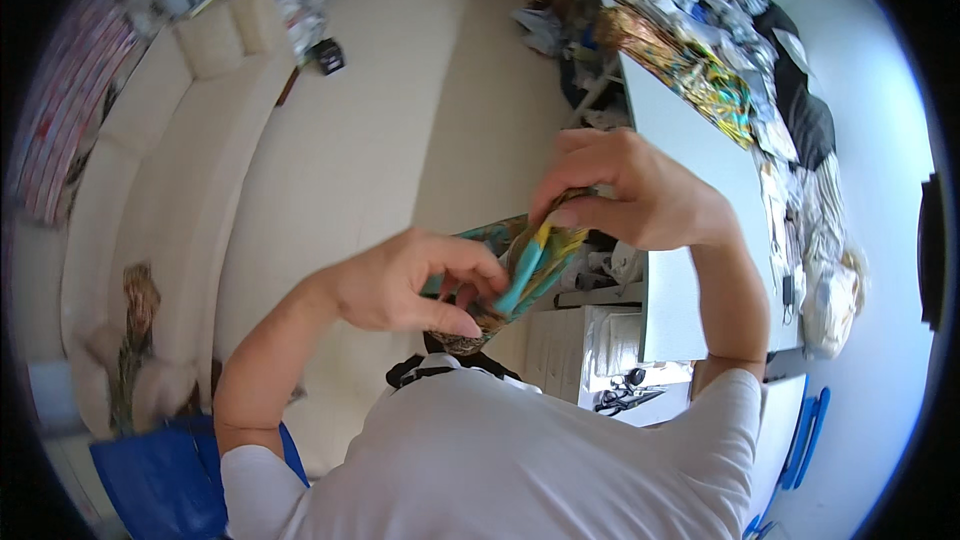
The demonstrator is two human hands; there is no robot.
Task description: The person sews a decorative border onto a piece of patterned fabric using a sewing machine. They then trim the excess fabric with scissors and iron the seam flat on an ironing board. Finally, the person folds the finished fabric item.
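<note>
A patterned cloth (528,262) in teal, yellow and brown hangs gathered between my two hands, in front of my chest. My right hand (625,190) pinches its upper right end, thumb below and fingers bent over it. Lower and to the left, my left hand (420,285) is closed at the cloth's other end, its fingers partly tucked into the folds and a little blurred. The fabric is bunched, so its full shape cannot be made out.
On my right is a light table (665,140) with a heap of clothes and a similar patterned cloth (690,70). Scissors (628,398) lie on a shelf below. A beige sofa (165,160) runs along the left, with a blue bin-like object (160,480) near its close end.
</note>
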